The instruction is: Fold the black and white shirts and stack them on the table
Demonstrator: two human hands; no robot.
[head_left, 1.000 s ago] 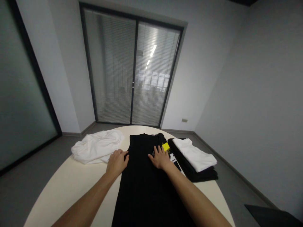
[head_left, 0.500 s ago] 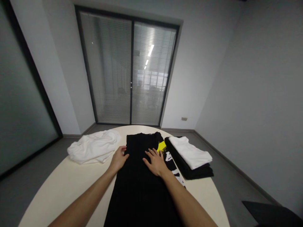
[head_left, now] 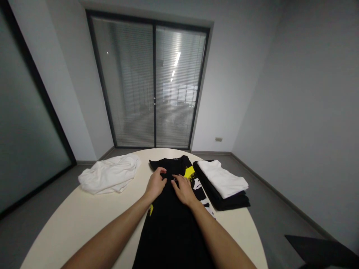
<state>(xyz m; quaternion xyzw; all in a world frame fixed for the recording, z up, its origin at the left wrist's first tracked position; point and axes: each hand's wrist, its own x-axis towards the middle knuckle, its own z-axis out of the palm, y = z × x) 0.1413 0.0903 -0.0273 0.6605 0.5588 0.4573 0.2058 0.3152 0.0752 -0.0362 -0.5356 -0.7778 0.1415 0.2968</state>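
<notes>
A long black T-shirt (head_left: 171,231) lies lengthwise on the round table, with yellow and white print along its right side. Its neck end points away from me. My left hand (head_left: 156,185) is at the upper left part of the shirt, fingers curled on the cloth, though the fingertips' grip is partly hidden. Just below its wrist, a small yellow patch shows at the shirt's left edge. Resting on the middle of the shirt is my right hand (head_left: 183,190), fingers spread and palm down. The two hands are close together, fingertips nearly meeting.
A crumpled white garment (head_left: 110,175) lies on the table (head_left: 81,220) at the left. To the right, a folded white garment (head_left: 223,179) sits on folded black clothes (head_left: 232,202). Beyond the table is a glazed door with blinds (head_left: 134,93). A dark object (head_left: 322,250) shows at lower right.
My left hand has moved right, and the shirt's left edge has come inward with it, showing a yellow patch. My right hand stays on the shirt, almost in place.
</notes>
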